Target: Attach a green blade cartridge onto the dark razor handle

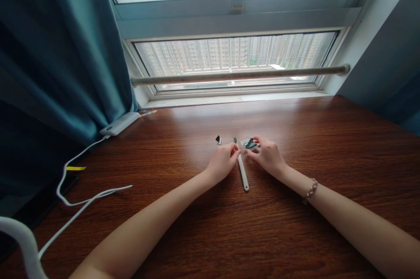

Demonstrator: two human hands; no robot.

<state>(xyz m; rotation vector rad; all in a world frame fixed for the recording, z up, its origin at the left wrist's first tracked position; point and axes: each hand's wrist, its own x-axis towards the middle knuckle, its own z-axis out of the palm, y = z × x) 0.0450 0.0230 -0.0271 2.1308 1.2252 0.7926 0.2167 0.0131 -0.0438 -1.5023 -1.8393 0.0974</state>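
My left hand (225,158) is closed, its thumb and fingertips pressed together just over a toothbrush. A small razor (218,141), silver with a dark head, juts out beyond its knuckles; the handle is hidden under the hand. The white toothbrush (243,172) lies between my hands, dark bristles at the far end. My right hand (266,154) pinches a small dark piece (250,143) with a green tint, which looks like a razor blade cartridge. Clear plastic packaging (244,142) with green parts shows beside its fingertips, partly covered by them.
A brown wooden table (183,209) reaches to the window with its metal rail (239,76). At left, a white power adapter (120,124) sits by the blue curtain (82,51). White cables (85,202) and a yellow strip (76,168) lie nearby.
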